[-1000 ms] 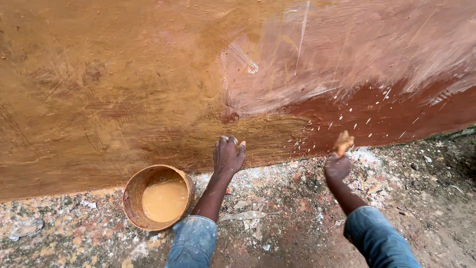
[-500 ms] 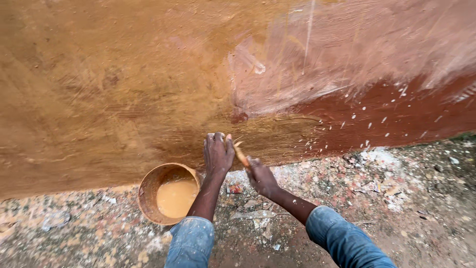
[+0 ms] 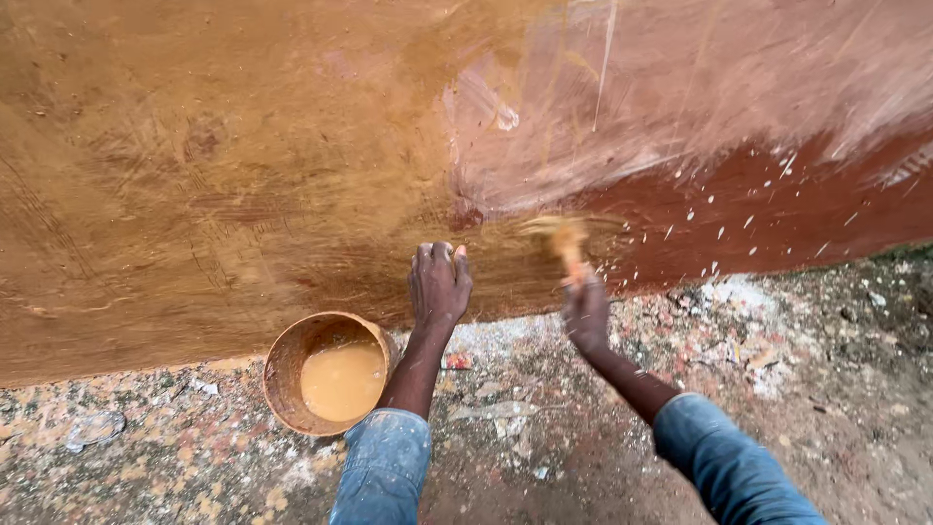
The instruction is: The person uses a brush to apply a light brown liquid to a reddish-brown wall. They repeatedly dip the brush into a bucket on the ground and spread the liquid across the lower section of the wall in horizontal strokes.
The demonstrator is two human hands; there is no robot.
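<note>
- Head view: my left hand (image 3: 439, 282) presses flat, fingers spread, against the wall (image 3: 224, 156), holding nothing.
- My right hand (image 3: 586, 313) is closed around a blurred brush (image 3: 562, 238) on the wall.
- I see a bucket (image 3: 284, 362) of ochre paint on the speckled floor (image 3: 826, 389), just beside my left arm.

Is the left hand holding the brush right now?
No, the left hand rests flat on the wall; the brush is in the right hand.
</note>
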